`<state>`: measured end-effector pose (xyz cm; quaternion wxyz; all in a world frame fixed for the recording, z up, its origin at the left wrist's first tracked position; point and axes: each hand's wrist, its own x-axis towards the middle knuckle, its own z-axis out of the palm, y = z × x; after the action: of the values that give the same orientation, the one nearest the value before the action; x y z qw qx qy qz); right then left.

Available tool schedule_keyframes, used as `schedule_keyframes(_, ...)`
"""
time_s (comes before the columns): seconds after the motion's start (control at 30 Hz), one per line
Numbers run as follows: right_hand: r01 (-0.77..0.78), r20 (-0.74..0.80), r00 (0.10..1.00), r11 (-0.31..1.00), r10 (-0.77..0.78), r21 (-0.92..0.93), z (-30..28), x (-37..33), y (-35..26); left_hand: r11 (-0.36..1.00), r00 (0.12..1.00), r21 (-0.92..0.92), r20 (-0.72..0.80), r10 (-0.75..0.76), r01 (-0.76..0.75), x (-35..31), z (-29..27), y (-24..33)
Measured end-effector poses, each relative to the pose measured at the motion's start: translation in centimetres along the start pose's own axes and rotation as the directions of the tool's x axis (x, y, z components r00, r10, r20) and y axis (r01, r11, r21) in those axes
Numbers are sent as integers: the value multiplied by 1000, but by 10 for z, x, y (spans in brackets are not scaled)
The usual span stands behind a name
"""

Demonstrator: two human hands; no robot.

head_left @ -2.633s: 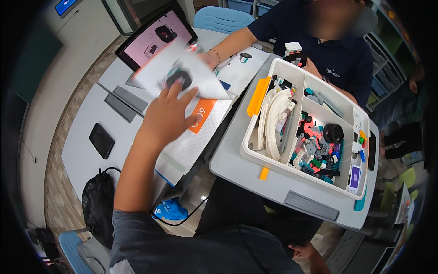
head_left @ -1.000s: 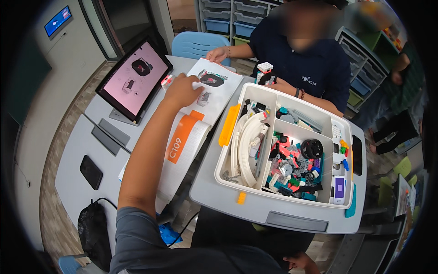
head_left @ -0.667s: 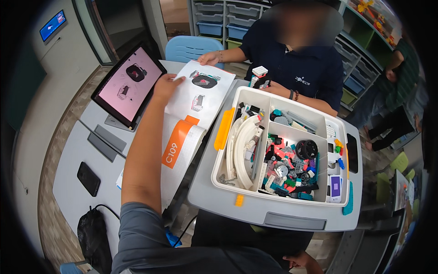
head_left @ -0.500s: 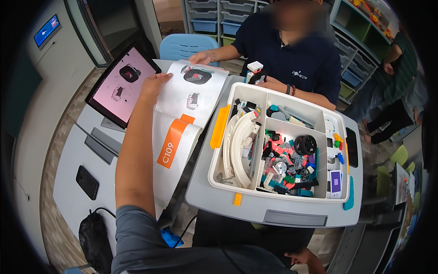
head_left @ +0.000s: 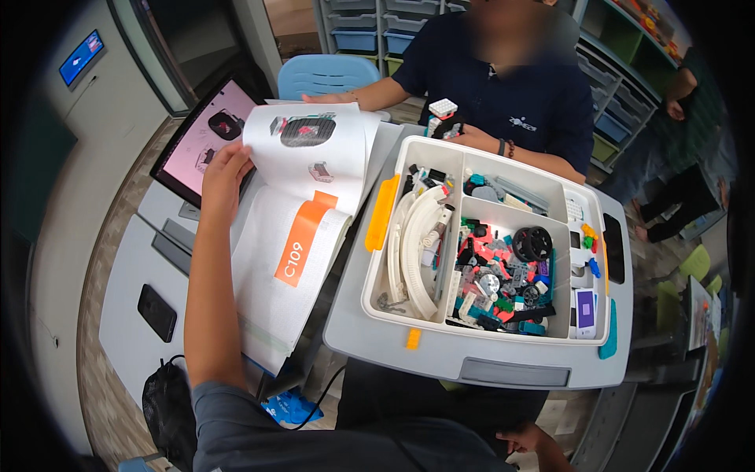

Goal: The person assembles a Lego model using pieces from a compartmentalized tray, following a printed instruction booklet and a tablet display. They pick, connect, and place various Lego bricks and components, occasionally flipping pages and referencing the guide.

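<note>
- My left fingers (head_left: 238, 157) nearly met, pinching a white printed paper page (head_left: 277, 167).
- Half-turned, not yet flat, it curled above the thick white booklet (head_left: 263, 303) on the pale-grey table (head_left: 126, 299).
- My right fingers (head_left: 511, 436) curled low; holding anything, I couldn't tell.

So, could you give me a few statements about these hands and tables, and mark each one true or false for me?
1. The left hand holds the edge of a raised page. True.
2. Both of the wearer's hands are on the booklet. False: the right hand is low by the lap, away from it.
3. A black wheel lies in the white box. True.
4. The laptop screen is blank. False: it is lit, with pictures on pink.
5. A hand of the person opposite holds a block model. True.
</note>
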<state>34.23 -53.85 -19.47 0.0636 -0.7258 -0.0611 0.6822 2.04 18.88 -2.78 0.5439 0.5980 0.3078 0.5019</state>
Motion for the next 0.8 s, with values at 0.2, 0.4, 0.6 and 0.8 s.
schedule_keyframes(0.2, 41, -27, 999, 998, -40, 44, 5, -15, -10, 946, 976, 275, 77, -201, 173, -89, -82, -3)
schedule_keyframes(0.4, -102, -42, 994, 993, 105, 61, -5, 22, 29, 692, 852, 643, 518, -75, -330, -147, -83, 22)
schedule_keyframes(0.6, 24, 12, 1000, 989, -26, 146, -15, 33, 51, 78, 889, 900, 436, -140, -429, -176, -71, 47)
schedule_keyframes(0.8, -6, -54, 998, 998, 9, 59, -5, 15, 31, 27, 888, 896, 443, -122, -443, -186, -52, 62)
